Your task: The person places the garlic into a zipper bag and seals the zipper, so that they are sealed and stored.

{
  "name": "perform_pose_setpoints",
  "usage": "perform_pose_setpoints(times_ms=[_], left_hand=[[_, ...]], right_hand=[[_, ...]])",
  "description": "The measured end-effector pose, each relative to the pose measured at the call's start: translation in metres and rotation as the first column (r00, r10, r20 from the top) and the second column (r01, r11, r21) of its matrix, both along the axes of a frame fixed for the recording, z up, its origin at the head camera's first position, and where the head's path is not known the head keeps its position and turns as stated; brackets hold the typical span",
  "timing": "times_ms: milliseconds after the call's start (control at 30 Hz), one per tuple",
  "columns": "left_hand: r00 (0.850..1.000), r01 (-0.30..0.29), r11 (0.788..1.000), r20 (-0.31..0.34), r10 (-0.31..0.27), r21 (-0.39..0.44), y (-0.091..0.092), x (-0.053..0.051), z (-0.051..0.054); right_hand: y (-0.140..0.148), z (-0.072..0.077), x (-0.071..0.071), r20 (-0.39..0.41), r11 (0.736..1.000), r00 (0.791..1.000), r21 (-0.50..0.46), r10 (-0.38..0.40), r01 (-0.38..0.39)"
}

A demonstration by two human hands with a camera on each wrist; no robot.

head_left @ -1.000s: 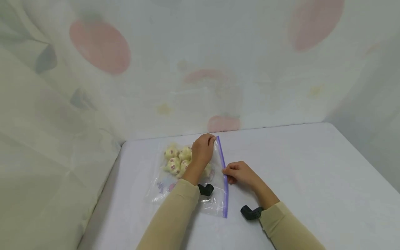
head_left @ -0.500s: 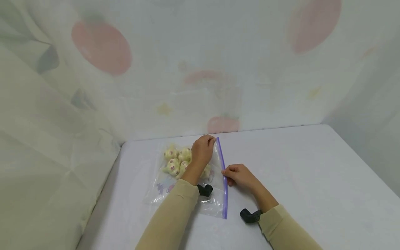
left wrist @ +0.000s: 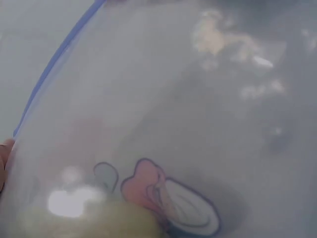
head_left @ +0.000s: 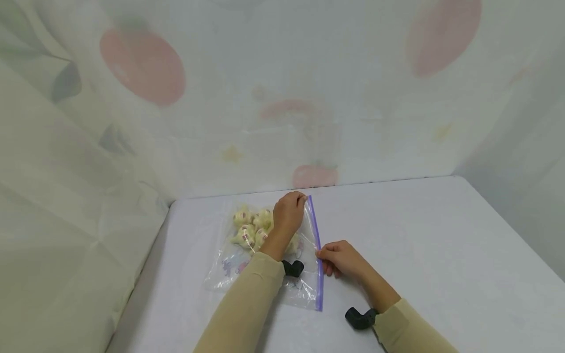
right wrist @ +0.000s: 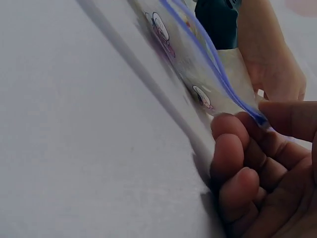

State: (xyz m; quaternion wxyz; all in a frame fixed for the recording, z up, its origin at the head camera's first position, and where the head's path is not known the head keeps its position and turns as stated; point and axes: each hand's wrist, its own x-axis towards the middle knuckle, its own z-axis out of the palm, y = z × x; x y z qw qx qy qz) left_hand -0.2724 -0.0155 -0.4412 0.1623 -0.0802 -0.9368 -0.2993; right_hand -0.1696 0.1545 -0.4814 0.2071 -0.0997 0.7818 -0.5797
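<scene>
A clear zip bag (head_left: pixel 289 294) with a purple zip strip (head_left: pixel 320 284) lies on the white table, its strip on the right side. Inside it are several pale yellow, rounded objects with small dark printed marks (head_left: pixel 244 236); their exact kind is unclear. My left hand (head_left: pixel 287 213) pinches the far end of the bag's mouth and hides part of the contents. My right hand (head_left: pixel 344 260) pinches the strip about midway along between thumb and index finger. In the right wrist view, the two purple edges (right wrist: pixel 213 62) stand apart on the near side of that pinch.
Printed cloth (head_left: pixel 375 113) hangs behind the white table (head_left: pixel 419 255), and more cloth (head_left: pixel 57 220) hangs at its left. A black wrist device (head_left: pixel 361 318) sits at each cuff. The left forearm (head_left: pixel 247 299) crosses over the bag.
My right hand has slid a little along the purple strip toward the near edge. My left hand keeps its pinch at the far end, and the bag has hardly moved.
</scene>
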Motion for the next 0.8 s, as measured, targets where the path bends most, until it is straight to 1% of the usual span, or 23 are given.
perform_pose_setpoints(times_ms=[133, 267, 400, 500, 633, 800], left_hand=[[1.000, -0.013, 1.000, 0.008, 0.013, 0.008, 0.001, 0.000, 0.000], [1.000, -0.007, 1.000, 0.007, 0.007, 0.010, 0.002, 0.000, 0.001], [1.000, -0.010, 1.000, 0.010, 0.010, 0.016, 0.004, 0.000, 0.001], [1.000, -0.009, 1.000, 0.012, 0.009, 0.024, 0.005, 0.001, 0.001], [1.000, -0.009, 0.999, 0.021, 0.009, 0.036, 0.005, -0.001, 0.000], [0.999, -0.042, 0.998, 0.034, 0.041, 0.048, 0.002, -0.005, 0.001]], right_hand=[[0.004, 0.001, 0.008, 0.043, 0.996, 0.997, -0.061, 0.065, -0.062], [0.008, 0.002, 0.015, 0.076, 0.984, 0.987, -0.113, 0.144, -0.135], [0.013, 0.002, 0.020, 0.071, 0.972, 0.973, -0.100, 0.219, -0.212], [0.015, 0.002, 0.023, 0.062, 0.964, 0.963, -0.068, 0.261, -0.257], [0.016, 0.003, 0.027, 0.056, 0.959, 0.957, -0.019, 0.284, -0.283], [0.017, 0.004, 0.031, 0.048, 0.950, 0.949, 0.021, 0.310, -0.312]])
